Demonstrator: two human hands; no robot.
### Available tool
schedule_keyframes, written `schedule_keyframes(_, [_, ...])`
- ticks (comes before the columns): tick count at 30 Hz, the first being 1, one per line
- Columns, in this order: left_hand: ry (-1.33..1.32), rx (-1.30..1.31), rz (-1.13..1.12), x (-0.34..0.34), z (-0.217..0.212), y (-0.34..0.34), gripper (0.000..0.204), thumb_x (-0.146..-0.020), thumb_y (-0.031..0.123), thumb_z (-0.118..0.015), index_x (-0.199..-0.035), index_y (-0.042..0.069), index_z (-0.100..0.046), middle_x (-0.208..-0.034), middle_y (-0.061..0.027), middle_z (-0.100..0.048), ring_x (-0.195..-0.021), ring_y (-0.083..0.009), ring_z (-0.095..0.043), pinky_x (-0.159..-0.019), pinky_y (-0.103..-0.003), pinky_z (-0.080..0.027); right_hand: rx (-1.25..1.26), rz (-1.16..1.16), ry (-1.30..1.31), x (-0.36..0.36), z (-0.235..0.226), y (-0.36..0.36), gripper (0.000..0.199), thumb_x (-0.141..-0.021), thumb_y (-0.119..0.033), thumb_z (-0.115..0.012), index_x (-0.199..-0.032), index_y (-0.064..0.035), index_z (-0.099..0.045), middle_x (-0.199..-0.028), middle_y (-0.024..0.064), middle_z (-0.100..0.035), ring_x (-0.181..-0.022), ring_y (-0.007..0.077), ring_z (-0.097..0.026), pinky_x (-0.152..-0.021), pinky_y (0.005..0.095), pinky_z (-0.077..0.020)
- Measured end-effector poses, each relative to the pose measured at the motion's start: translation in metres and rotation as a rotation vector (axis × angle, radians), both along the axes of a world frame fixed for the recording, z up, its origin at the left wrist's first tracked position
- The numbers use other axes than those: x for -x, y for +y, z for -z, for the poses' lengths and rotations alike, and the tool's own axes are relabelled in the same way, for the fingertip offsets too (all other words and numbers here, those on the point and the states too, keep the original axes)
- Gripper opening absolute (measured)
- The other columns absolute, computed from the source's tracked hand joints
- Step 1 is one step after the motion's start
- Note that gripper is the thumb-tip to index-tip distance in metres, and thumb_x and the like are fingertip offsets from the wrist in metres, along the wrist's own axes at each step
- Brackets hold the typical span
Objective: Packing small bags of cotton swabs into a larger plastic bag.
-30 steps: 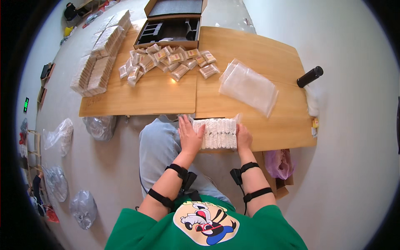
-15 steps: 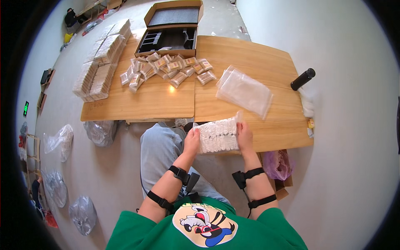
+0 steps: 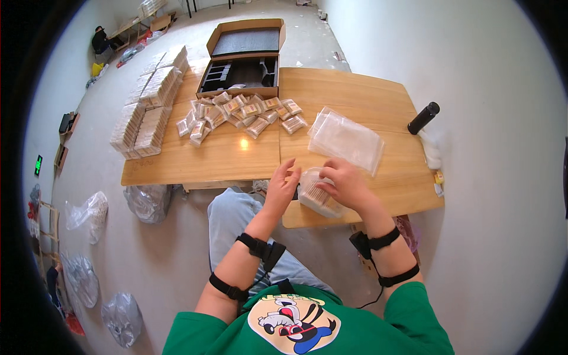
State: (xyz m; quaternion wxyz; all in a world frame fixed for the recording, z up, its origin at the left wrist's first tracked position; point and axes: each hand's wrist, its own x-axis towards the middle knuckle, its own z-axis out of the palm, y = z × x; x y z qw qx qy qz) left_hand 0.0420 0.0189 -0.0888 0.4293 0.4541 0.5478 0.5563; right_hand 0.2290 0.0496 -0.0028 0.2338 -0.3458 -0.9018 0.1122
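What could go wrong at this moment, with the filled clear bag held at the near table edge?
The filled clear bag sits at the very edge of the table, gripped mainly by the right hand; the left hand looks open beside it, so it might slip to the floor. The stack of empty clear bags lies just beyond the right hand and could be brushed askew. The black cylinder near the far right edge might roll off if the table is jolted.
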Motion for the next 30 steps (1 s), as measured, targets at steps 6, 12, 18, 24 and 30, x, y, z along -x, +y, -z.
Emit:
schedule_keyframes(6, [0.533,-0.156,0.195,0.002,-0.049,0.001,0.036,-0.087,0.032,-0.063,-0.113,0.008,-0.061,-0.103,-0.0122,-0.058,-0.080,-0.0244,-0.060,-0.073,-0.033,-0.049,0.061,0.178,-0.031,-0.040,-0.011,-0.044,0.038,-0.071,-0.021,-0.076,-0.103,-0.0074,-0.062,-0.103,0.0147,-0.057,-0.094,0.0320,-0.057,-0.078,0.0377,-0.0479])
schedule_keyframes(12, [0.515,-0.099,0.253,0.004,-0.042,0.014,0.024,-0.083,0.028,-0.068,-0.093,0.007,-0.070,-0.085,-0.0107,-0.058,-0.072,-0.0223,-0.059,-0.067,-0.032,-0.048,0.167,0.411,0.067,-0.047,0.006,-0.067,0.043,-0.072,-0.016,-0.074,-0.110,-0.0094,-0.056,-0.103,0.0135,-0.056,-0.091,0.0328,-0.058,-0.074,0.0395,-0.0485])
schedule_keyframes(18, [0.369,0.042,0.327,0.018,-0.049,0.014,0.014,-0.079,0.014,-0.066,-0.085,0.001,-0.069,-0.079,-0.0102,-0.060,-0.072,-0.0230,-0.062,-0.063,-0.034,-0.051,0.311,0.505,0.047,-0.044,0.008,-0.061,0.022,-0.074,-0.014,-0.071,-0.091,-0.0084,-0.058,-0.095,0.0119,-0.056,-0.082,0.0317,-0.059,-0.068,0.0401,-0.0484])
schedule_keyframes(24, [0.168,0.196,0.284,0.024,-0.070,0.009,0.020,-0.076,-0.002,-0.052,-0.094,-0.003,-0.061,-0.074,-0.0052,-0.057,-0.056,-0.0112,-0.056,-0.047,-0.024,-0.048,0.255,0.385,0.162,-0.052,-0.001,-0.054,0.012,-0.073,-0.005,-0.068,-0.081,-0.0076,-0.059,-0.090,0.0109,-0.056,-0.081,0.0320,-0.059,-0.067,0.0389,-0.0478])
schedule_keyframes(30, [0.161,0.196,0.293,0.030,-0.069,0.005,0.020,-0.076,0.004,-0.057,-0.095,-0.003,-0.060,-0.081,-0.0093,-0.061,-0.060,-0.0153,-0.059,-0.047,-0.027,-0.050,0.032,0.279,0.136,-0.032,-0.028,-0.052,0.016,-0.068,0.002,-0.068,-0.080,-0.0060,-0.060,-0.083,0.0114,-0.056,-0.085,0.0308,-0.057,-0.071,0.0384,-0.0467])
